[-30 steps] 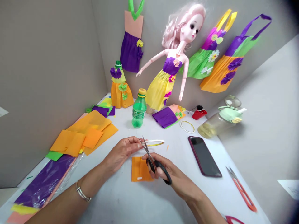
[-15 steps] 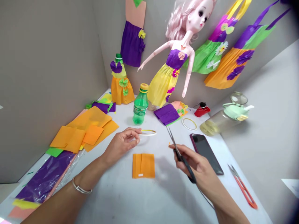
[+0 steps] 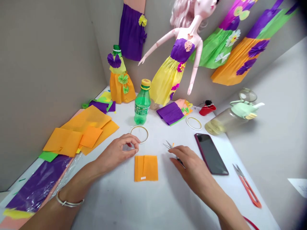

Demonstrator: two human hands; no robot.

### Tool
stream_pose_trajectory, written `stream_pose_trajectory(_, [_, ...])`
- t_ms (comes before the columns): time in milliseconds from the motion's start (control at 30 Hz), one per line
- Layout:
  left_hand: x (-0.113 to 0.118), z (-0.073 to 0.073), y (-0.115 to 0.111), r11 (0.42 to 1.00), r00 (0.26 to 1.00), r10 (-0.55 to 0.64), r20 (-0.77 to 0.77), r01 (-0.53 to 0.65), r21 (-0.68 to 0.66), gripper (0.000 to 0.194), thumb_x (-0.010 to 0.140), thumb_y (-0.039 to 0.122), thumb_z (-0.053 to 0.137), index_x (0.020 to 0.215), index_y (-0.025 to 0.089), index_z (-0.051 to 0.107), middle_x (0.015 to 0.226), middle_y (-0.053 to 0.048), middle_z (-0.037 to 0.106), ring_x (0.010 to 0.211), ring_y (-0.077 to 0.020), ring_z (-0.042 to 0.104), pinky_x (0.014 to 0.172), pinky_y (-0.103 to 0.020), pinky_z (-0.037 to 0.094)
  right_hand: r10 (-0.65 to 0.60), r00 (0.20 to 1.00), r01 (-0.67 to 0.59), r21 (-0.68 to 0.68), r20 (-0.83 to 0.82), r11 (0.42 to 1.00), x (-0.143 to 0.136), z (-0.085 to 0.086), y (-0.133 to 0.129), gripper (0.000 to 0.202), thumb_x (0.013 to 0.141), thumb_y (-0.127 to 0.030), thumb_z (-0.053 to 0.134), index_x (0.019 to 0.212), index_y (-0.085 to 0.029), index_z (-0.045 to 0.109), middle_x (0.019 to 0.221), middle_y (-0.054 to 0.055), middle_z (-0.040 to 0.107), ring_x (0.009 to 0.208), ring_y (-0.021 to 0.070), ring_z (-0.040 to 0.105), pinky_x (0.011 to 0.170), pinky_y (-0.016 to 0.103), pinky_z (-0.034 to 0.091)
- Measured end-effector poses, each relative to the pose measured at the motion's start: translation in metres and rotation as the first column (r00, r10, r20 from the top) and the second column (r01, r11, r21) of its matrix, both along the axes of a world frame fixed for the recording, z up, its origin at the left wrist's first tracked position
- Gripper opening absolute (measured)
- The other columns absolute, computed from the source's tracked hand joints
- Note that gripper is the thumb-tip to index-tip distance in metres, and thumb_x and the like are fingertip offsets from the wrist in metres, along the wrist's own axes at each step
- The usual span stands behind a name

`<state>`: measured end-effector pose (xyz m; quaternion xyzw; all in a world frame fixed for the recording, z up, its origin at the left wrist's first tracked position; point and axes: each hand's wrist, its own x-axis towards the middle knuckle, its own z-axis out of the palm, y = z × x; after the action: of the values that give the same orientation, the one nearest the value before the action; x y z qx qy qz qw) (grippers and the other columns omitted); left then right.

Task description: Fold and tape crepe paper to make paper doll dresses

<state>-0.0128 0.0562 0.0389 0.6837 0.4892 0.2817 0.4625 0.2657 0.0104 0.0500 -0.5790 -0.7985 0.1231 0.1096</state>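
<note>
My left hand is closed, thumb and fingers curled together. Its fingertips touch the near edge of a thin white-and-gold roll of tape. My right hand is curled over a pair of scissors, low over the table. The blades point up and left; most of the black handle is hidden by the hand. A tiny orange scrap shows near the right fingertips. Between the hands lies a folded orange cloth piece with a small white strip on it.
Orange cloth pieces lie left, with purple cloth in plastic. A green bottle, doll and second tape roll are behind. Right are a phone, drinking bottle and red-handled snips.
My left hand has turned the roll of tape from edge-on to face-up, farther left. My right hand has lowered the scissors and covers more of them. The view has shifted slightly.
</note>
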Motion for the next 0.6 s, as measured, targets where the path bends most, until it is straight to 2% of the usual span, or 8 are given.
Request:
stream_pose_trajectory(67, [0.006, -0.002, -0.004, 0.998, 0.999, -0.039, 0.036, 0.041, -0.049, 0.006, 0.079, 0.026, 0.062, 0.075, 0.023, 0.066, 0.114, -0.003, 0.064, 0.108, -0.0248, 0.057, 0.099, -0.036, 0.042, 0.065, 0.976, -0.089, -0.105, -0.21, 0.991, -0.02, 0.0, 0.01, 0.022, 0.095, -0.019, 0.051, 0.112, -0.024, 0.064, 0.11, 0.008, 0.066, 0.101, 0.0228, 0.061, 0.089, 0.039, 0.047])
stream_pose_trajectory(133, [0.012, -0.007, -0.008, 0.997, 0.998, -0.048, 0.033, 0.05, -0.051, 0.006, 0.08, 0.024, 0.062, 0.076, 0.024, 0.066, 0.114, -0.003, 0.063, 0.112, -0.0252, 0.055, 0.101, -0.037, 0.041, 0.071, 0.945, -0.132, -0.174, -0.32, 0.976, -0.038, -0.006, 0.021, 0.018, 0.094, -0.018, 0.054, 0.106, -0.024, 0.066, 0.105, 0.006, 0.066, 0.099, 0.0208, 0.06, 0.087, 0.036, 0.047])
stream_pose_trajectory(267, [0.018, -0.013, -0.008, 0.999, 1.0, -0.006, 0.002, 0.006, -0.042, 0.005, 0.078, 0.024, 0.062, 0.075, 0.024, 0.066, 0.11, -0.004, 0.062, 0.114, -0.0268, 0.053, 0.105, -0.041, 0.038, 0.083, 0.922, -0.174, -0.214, -0.377, 0.961, -0.055, -0.024, 0.036, 0.017, 0.089, -0.008, 0.056, 0.094, -0.021, 0.067, 0.096, 0.004, 0.064, 0.096, 0.0194, 0.057, 0.086, 0.034, 0.045])
stream_pose_trajectory(400, [0.018, -0.018, -0.005, 0.998, 1.0, 0.02, -0.007, -0.02, -0.058, 0.004, 0.076, 0.024, 0.063, 0.074, 0.024, 0.066, 0.115, -0.005, 0.062, 0.12, -0.0296, 0.05, 0.109, -0.046, 0.035, 0.07, 0.903, -0.186, -0.24, -0.423, 0.953, -0.053, -0.029, 0.039, 0.017, 0.09, -0.008, 0.054, 0.09, -0.021, 0.066, 0.093, 0.003, 0.062, 0.093, 0.0179, 0.055, 0.083, 0.032, 0.044])
stream_pose_trajectory(600, [0.023, -0.031, -0.008, 1.0, 1.0, -0.004, -0.019, 0.004, 0.001, 0.006, 0.076, 0.02, 0.063, 0.072, 0.024, 0.064, 0.139, -0.003, 0.055, 0.147, -0.0324, 0.022, 0.119, -0.052, 0.021, 0.023, 0.885, -0.168, -0.273, -0.465, 0.947, -0.053, -0.024, 0.038, 0.018, 0.092, -0.01, 0.051, 0.086, -0.02, 0.065, 0.091, 0.003, 0.061, 0.091, 0.0177, 0.055, 0.083, 0.033, 0.043])
